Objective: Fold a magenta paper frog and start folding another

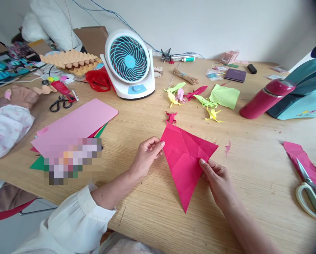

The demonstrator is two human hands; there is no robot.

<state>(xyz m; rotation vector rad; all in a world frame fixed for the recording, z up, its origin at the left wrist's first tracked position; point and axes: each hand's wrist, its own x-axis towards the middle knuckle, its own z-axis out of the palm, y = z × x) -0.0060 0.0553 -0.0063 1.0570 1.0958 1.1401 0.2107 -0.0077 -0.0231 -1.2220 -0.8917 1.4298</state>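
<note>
A magenta sheet of paper, folded into a kite shape with its long point toward me, lies on the wooden table. My left hand pinches its left corner with thumb and fingers. My right hand grips its right edge, thumb on top. A small red folded frog sits just beyond the sheet.
A stack of pink, red and green paper lies at left, and beyond it another person's hand and black scissors. A white desk fan stands behind. Several folded paper figures, a red flask, pale scissors on a magenta strip at right.
</note>
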